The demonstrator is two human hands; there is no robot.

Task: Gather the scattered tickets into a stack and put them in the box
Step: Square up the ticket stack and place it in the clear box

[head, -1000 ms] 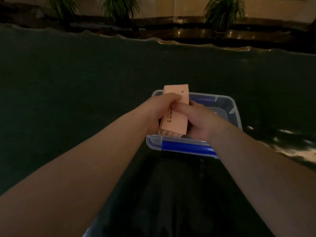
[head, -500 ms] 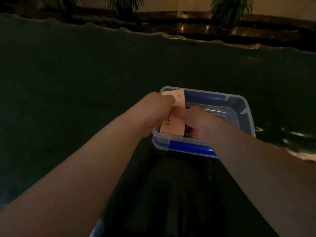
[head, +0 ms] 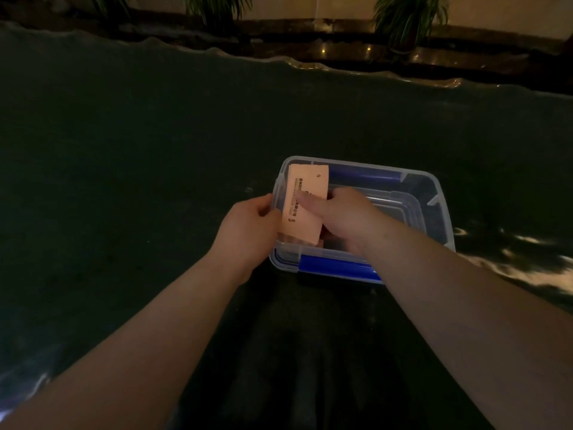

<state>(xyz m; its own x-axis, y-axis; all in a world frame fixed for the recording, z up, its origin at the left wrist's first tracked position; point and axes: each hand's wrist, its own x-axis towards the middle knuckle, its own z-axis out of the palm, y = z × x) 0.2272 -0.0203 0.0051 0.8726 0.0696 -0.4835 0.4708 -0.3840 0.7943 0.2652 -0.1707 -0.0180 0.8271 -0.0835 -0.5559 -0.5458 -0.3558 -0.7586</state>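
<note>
Head view, setting: a dark tabletop (head: 124,169) in dim light, with a clear plastic box (head: 434,193) that has blue clip handles on its near and far rims; potted plants (head: 406,17) stand far behind.
Task's thing: the stack of orange tickets (head: 305,201) sits at the left end of the box, leaning tilted against the left wall, its lower edge down inside and its top edge level with the rim.
Right hand (head: 344,218): reaching into the box, thumb laid across the printed face of the stack and fingers tucked behind it, so it pinches the stack.
Left hand (head: 251,225): outside the box, curled against the left wall with its fingers hooked at the rim; whether it touches the tickets I cannot tell.
Loose tickets: none visible on the tabletop.
Step in hand: judged as the last one, setting the gathered stack down into the box.
Next move calls for: letting the stack tip flat onto the floor of the box without fanning, then easing the thumb off and lifting the right hand clear while the left steadies the box.
Change from earlier frames: a second ago both hands gripped the stack above the box; now the stack is lower and further left, and the left hand has moved off it to the box's outer wall.
</note>
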